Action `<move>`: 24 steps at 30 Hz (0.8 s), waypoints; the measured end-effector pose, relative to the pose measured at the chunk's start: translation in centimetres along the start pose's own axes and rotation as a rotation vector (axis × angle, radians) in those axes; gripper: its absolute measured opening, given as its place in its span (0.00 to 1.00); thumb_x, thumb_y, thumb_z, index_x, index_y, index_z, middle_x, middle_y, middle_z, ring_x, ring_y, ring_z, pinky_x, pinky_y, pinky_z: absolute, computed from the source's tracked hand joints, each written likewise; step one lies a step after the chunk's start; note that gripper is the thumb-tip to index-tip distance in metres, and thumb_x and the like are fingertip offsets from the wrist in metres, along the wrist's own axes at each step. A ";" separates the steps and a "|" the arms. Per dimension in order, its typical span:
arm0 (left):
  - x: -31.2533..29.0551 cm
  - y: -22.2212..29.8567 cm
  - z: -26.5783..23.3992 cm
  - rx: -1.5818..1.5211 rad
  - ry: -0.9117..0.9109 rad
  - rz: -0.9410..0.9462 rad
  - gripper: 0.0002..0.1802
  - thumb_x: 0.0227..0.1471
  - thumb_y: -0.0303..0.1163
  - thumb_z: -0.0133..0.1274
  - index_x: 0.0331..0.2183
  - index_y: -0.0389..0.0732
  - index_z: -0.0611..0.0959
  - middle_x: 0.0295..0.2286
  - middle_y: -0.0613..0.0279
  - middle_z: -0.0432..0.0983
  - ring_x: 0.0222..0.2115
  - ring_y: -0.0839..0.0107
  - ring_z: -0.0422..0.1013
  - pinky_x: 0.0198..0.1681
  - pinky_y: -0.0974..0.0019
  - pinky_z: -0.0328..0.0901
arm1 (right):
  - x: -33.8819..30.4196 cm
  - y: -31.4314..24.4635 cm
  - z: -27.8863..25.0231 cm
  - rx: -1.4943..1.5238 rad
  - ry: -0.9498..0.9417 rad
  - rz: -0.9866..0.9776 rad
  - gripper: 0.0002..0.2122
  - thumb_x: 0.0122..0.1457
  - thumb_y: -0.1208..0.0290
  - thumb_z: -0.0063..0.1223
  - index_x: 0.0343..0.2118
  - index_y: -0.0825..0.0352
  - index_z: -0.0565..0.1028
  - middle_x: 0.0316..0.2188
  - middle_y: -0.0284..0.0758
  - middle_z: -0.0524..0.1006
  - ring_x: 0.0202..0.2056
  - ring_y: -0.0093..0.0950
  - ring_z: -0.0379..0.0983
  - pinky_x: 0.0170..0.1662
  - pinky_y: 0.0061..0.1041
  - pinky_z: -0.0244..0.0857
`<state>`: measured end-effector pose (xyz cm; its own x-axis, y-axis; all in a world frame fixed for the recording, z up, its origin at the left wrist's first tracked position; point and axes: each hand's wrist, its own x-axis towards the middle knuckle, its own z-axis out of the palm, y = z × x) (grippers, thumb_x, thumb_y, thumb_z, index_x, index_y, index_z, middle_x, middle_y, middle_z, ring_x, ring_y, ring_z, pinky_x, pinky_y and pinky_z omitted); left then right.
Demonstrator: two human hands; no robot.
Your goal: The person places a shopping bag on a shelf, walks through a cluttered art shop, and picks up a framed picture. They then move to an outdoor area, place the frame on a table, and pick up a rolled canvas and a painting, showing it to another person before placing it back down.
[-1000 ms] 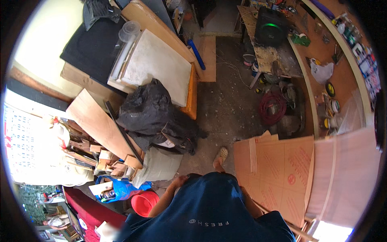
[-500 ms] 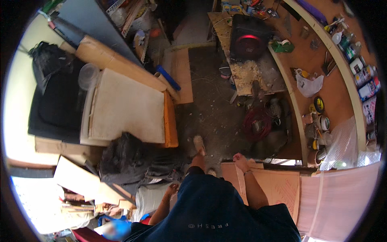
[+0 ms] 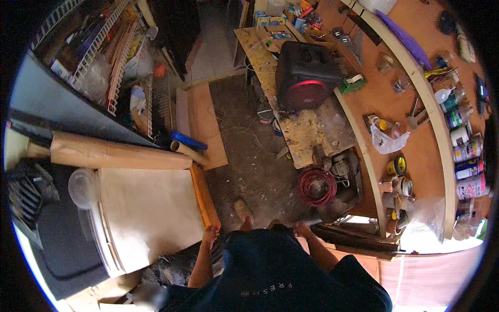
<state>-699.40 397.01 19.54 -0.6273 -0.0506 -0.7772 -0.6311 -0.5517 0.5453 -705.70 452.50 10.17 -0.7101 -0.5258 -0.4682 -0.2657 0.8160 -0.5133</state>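
Both my hands hang at my sides, small in the view. My left hand (image 3: 211, 234) is loosely closed with nothing visible in it, just by the near corner of an orange-edged stack of boards (image 3: 205, 200); I cannot tell if it touches. My right hand (image 3: 302, 229) is also curled closed and seems to hold nothing. It is in front of a brown cardboard sheet (image 3: 358, 262) and left of dark wooden planks (image 3: 351, 238). One sandaled foot (image 3: 243, 209) shows on the dark floor ahead of me.
A worn wooden bench (image 3: 306, 138) carries a black speaker (image 3: 306, 75) with a red light. Below it lies a coiled red hose (image 3: 317, 186). Shelves with cans (image 3: 468, 151) line the right. At left are a cardboard roll (image 3: 119, 152), a blue roll (image 3: 188, 140) and wire racks (image 3: 99, 49).
I have moved forward and the view has turned. The bench and hose appear nearer, and the boards sit lower at left. My left hand has swung forward beside the boards' orange edge.
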 end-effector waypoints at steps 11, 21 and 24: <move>10.2 13.9 1.2 0.291 -0.024 0.064 0.15 0.53 0.35 0.47 0.43 0.42 0.72 0.34 0.61 0.77 0.29 0.69 0.74 0.26 0.69 0.67 | 14.8 -13.2 -18.6 0.158 0.266 0.080 0.12 0.50 0.62 0.47 0.27 0.66 0.75 0.24 0.44 0.76 0.31 0.42 0.75 0.35 0.37 0.67; 10.3 11.3 7.3 0.894 -0.019 0.031 0.18 0.54 0.46 0.45 0.38 0.42 0.77 0.28 0.59 0.77 0.29 0.64 0.74 0.32 0.59 0.70 | 19.3 1.2 -10.3 0.578 -0.026 0.343 0.14 0.52 0.60 0.48 0.34 0.65 0.79 0.36 0.45 0.78 0.40 0.43 0.73 0.45 0.38 0.67; 12.3 13.9 9.4 1.052 -0.043 0.094 0.19 0.55 0.46 0.44 0.39 0.41 0.77 0.29 0.58 0.77 0.30 0.63 0.74 0.33 0.60 0.69 | 21.2 1.9 -11.0 0.570 -0.047 0.325 0.18 0.52 0.56 0.49 0.38 0.67 0.78 0.38 0.46 0.77 0.42 0.43 0.73 0.47 0.37 0.65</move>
<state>-720.24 396.57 20.50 -0.6966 -0.0148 -0.7173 -0.6439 0.4538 0.6160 -728.45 445.53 7.20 -0.6633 -0.2949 -0.6878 0.3536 0.6865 -0.6353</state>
